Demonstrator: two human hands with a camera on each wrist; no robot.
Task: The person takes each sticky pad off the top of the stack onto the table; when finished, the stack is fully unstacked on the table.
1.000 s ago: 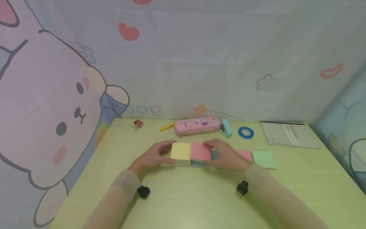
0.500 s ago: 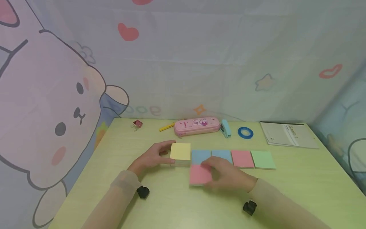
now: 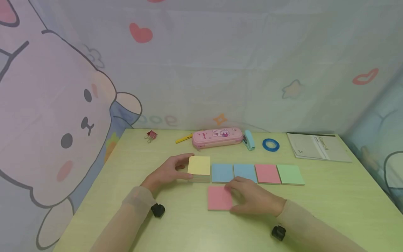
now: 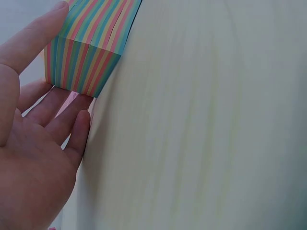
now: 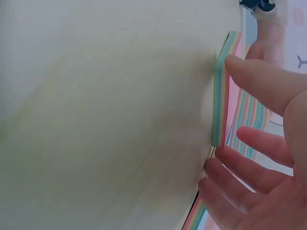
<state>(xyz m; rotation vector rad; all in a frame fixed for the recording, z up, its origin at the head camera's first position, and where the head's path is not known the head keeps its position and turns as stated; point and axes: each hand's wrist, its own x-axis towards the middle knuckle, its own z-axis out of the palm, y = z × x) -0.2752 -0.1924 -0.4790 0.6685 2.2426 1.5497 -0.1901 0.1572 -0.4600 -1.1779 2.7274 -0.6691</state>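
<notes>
My left hand (image 3: 170, 171) grips a tall stack of sticky notes (image 3: 199, 166) with a yellow top, thumb at the front and fingers behind. Coloured stripes run along the stack's sides (image 4: 79, 62) in the left wrist view. Nearer to me, my right hand (image 3: 256, 198) holds a thin pink sticky note pad (image 3: 217, 198) at its right side, between thumb and fingertips. In the right wrist view this pad (image 5: 222, 103) shows layered coloured edges. Two blue pads (image 3: 222, 173), another pink pad (image 3: 267, 174) and a green pad (image 3: 290, 174) lie in a row right of the stack.
Along the table's back lie a red binder clip (image 3: 152, 135), a slim yellow tool (image 3: 183, 139), a pink pencil case (image 3: 217, 138), a light blue stapler (image 3: 249, 140), a blue tape roll (image 3: 270, 145) and a grey notebook (image 3: 319, 147). A printed cloth (image 3: 220, 70) hangs behind.
My right hand has brought the pink pad from beside the stack's top, over the left blue pad, down toward me in front of the row. My left hand stays at the stack.
</notes>
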